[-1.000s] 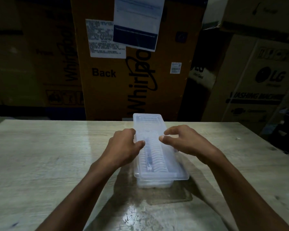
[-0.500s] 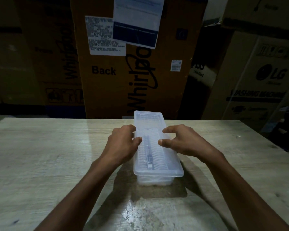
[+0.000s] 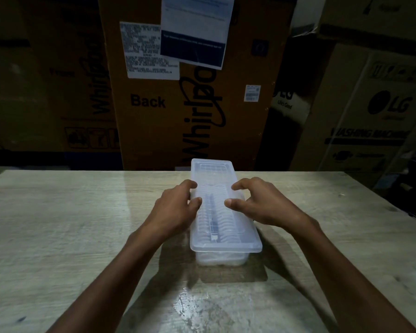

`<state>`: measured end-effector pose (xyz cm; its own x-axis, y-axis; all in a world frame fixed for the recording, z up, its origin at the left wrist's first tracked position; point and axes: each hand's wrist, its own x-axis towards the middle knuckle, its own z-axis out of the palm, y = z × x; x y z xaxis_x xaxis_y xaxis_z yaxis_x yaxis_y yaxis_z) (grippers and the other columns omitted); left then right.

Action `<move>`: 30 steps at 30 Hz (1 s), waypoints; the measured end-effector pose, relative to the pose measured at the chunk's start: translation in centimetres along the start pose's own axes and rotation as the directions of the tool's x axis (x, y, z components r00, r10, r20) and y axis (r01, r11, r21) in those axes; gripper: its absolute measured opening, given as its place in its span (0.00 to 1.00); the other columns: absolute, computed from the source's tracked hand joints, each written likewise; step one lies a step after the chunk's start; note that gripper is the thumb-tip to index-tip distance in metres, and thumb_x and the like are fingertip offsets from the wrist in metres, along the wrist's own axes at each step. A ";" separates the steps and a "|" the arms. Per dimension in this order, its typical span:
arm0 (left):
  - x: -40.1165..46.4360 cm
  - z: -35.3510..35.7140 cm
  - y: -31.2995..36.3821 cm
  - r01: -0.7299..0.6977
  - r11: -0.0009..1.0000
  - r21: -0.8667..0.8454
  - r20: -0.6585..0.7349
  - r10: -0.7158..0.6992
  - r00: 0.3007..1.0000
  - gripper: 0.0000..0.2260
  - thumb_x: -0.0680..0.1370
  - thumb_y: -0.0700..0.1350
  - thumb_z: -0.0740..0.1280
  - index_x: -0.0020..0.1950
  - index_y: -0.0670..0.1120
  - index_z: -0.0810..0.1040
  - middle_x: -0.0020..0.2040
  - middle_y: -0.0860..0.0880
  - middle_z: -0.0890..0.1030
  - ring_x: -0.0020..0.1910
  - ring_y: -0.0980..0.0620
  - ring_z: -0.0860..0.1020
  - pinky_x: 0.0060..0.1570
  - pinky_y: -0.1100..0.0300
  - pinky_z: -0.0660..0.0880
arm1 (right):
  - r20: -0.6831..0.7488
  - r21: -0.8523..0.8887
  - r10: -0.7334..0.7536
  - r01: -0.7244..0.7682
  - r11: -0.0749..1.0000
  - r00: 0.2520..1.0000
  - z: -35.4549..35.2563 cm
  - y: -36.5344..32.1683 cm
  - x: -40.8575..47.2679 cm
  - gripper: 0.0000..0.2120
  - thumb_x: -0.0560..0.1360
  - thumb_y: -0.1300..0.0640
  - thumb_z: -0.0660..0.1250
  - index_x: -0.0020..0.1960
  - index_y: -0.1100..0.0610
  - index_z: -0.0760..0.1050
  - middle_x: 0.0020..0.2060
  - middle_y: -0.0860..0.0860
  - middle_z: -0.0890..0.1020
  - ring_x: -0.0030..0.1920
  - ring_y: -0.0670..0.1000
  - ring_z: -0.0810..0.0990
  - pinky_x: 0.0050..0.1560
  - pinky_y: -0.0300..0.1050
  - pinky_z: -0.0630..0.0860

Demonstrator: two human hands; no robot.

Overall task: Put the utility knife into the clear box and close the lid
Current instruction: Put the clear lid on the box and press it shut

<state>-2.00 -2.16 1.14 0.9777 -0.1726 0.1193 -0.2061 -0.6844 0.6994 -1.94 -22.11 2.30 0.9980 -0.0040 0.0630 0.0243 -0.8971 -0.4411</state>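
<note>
The clear box (image 3: 220,258) stands lengthwise in the middle of the table, and its frosted lid (image 3: 226,242) lies flat on top. Through the lid the utility knife (image 3: 213,218) shows as a dim dark strip along the box's length. My left hand (image 3: 174,212) rests at the lid's left edge, thumb on top of it. On the right side, my right hand (image 3: 262,205) has its fingers spread, with thumb and index tips touching the lid. Neither hand wraps around anything.
The pale wooden table (image 3: 58,236) extends to both sides of the box. Large cardboard appliance cartons (image 3: 190,92) stand close behind the table's far edge, with more cartons (image 3: 370,116) stacked at the right.
The lid's near end was raised and skewed a second ago; it has come down and now sits flat and square on the box. My fingers have spread out on top of it.
</note>
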 end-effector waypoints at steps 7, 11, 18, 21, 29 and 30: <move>0.0 1.2 0.2 0.021 0.991 0.133 0.002 -0.021 1.000 0.22 0.83 0.48 0.56 0.77 0.48 0.61 0.70 0.42 0.75 0.62 0.43 0.77 0.61 0.44 0.76 | -0.196 -0.005 0.010 -0.011 1.000 0.981 2.9 -0.1 -0.1 0.18 0.81 0.43 0.61 0.65 0.51 0.68 0.69 0.51 0.69 0.58 0.53 0.77 0.53 0.48 0.74; -0.5 2.4 0.7 -0.024 0.974 0.224 -0.031 0.032 0.999 0.21 0.83 0.48 0.55 0.76 0.45 0.62 0.80 0.45 0.59 0.66 0.43 0.74 0.60 0.48 0.73 | -0.297 -0.003 -0.066 0.068 0.998 0.953 3.0 0.3 0.0 0.15 0.80 0.45 0.64 0.61 0.53 0.73 0.68 0.49 0.71 0.53 0.48 0.77 0.50 0.44 0.74; 0.2 2.8 -0.7 -0.087 0.960 0.265 -0.026 0.097 0.995 0.24 0.82 0.51 0.50 0.77 0.46 0.62 0.82 0.51 0.57 0.74 0.46 0.67 0.67 0.44 0.71 | -0.231 -0.082 -0.073 0.055 0.995 0.970 2.7 0.2 0.1 0.18 0.81 0.44 0.59 0.67 0.52 0.70 0.68 0.48 0.72 0.59 0.53 0.78 0.56 0.51 0.76; 0.4 2.9 -1.2 -0.138 0.925 0.354 0.011 0.143 0.990 0.27 0.79 0.54 0.45 0.74 0.45 0.66 0.81 0.50 0.59 0.77 0.48 0.64 0.67 0.44 0.72 | -0.185 -0.132 -0.060 0.036 0.991 0.981 2.7 0.2 0.7 0.23 0.82 0.44 0.57 0.73 0.53 0.66 0.72 0.49 0.68 0.63 0.53 0.77 0.59 0.52 0.75; 0.8 2.7 -1.7 -0.146 0.942 0.303 0.035 0.142 0.989 0.23 0.82 0.52 0.51 0.77 0.48 0.61 0.81 0.50 0.58 0.76 0.49 0.66 0.66 0.46 0.73 | -0.023 -0.217 -0.047 0.041 0.975 0.999 2.5 -0.5 5.6 0.32 0.81 0.37 0.52 0.79 0.55 0.58 0.80 0.53 0.61 0.72 0.59 0.71 0.66 0.60 0.73; 0.7 2.6 -1.5 -0.140 0.947 0.288 0.032 0.137 0.990 0.22 0.83 0.51 0.51 0.77 0.48 0.62 0.81 0.50 0.58 0.75 0.49 0.67 0.65 0.46 0.73 | -0.024 -0.220 -0.043 0.036 0.975 0.999 2.6 -0.6 5.9 0.33 0.81 0.36 0.52 0.78 0.56 0.59 0.80 0.54 0.62 0.71 0.59 0.72 0.65 0.60 0.73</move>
<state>-1.11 -3.08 -1.67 0.9386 -0.2874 0.1911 -0.3437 -0.8283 0.4425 4.12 -20.41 0.63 0.9943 0.0238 0.1035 0.0472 -0.9720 -0.2303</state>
